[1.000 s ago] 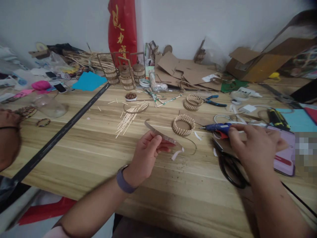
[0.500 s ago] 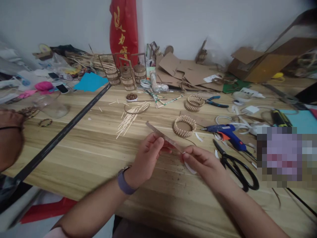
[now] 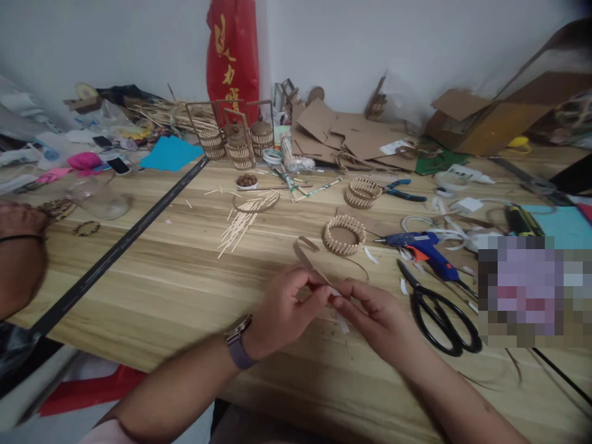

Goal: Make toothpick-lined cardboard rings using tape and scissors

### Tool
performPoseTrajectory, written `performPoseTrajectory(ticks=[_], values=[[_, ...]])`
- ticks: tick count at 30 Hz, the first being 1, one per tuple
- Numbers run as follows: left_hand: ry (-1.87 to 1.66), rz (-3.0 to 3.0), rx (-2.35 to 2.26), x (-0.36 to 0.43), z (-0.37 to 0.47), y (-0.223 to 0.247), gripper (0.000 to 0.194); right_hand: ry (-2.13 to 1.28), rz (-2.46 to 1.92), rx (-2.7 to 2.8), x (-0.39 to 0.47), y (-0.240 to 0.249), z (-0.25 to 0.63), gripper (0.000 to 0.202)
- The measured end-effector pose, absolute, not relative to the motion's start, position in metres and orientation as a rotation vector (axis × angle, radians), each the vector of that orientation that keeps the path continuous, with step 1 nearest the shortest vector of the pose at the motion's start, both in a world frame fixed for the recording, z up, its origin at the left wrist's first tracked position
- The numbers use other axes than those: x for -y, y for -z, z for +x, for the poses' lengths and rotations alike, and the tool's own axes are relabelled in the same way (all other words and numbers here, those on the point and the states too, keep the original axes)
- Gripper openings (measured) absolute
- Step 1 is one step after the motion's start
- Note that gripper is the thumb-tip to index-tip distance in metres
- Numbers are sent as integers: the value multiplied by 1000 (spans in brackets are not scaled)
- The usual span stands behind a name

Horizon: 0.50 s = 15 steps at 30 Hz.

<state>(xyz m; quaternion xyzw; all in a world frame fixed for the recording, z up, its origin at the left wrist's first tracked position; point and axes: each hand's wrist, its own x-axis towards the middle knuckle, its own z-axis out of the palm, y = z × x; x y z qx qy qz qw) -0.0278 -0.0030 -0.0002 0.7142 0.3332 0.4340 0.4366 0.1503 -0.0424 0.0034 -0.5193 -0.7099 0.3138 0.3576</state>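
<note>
In my left hand (image 3: 289, 314) a thin brown strip (image 3: 311, 262) is pinched between thumb and fingers, its far end curling over. My right hand (image 3: 382, 314) is closed in a pinch at the near end of that strip, on a narrow white strip (image 3: 342, 322) that hangs below the fingertips. Thumbs and fingertips nearly meet, so the exact grip is partly hidden. Just beyond my hands lies a ring of short wooden sticks (image 3: 329, 237) on a brown base. Black-handled scissors (image 3: 435, 314) rest to the right of my right hand.
A blue glue gun (image 3: 428, 246), pliers (image 3: 402, 192) and a second stick ring (image 3: 354, 194) lie at the right. Loose thin sticks (image 3: 238, 229) are scattered ahead. Small lidded baskets (image 3: 240, 157) stand farther back. Another person's arm (image 3: 21, 271) rests at the left edge.
My left hand has slid along the brown strip toward my right hand, closing the gap between them. The strip's far end has shifted right and now curls. The white strip hangs more to the left.
</note>
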Motion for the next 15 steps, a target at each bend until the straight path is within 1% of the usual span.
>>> performPoseTrajectory(ticks=[2, 5, 8, 10, 12, 15], values=[[-1105, 1691, -890, 0, -30, -2, 17, -574, -1338, 2006, 37, -4, 161, 22], [-1143, 1568, -913, -5, -31, -4, 22, -58, -1443, 2085, 26, -2, 195, 21], [-1139, 1568, -914, -6, -30, -2, 23, 517, -1756, 1845, 19, -1, 236, 20], [-1132, 1590, -923, -4, -28, -1, 22, 770, -1935, 1629, 18, -4, 253, 24], [-1132, 1589, -931, -2, -27, 1, 20, 823, -1952, 1556, 20, -8, 255, 28], [-1120, 1554, -934, -1, -25, 3, 21, 670, -1689, 1718, 28, -13, 226, 18]])
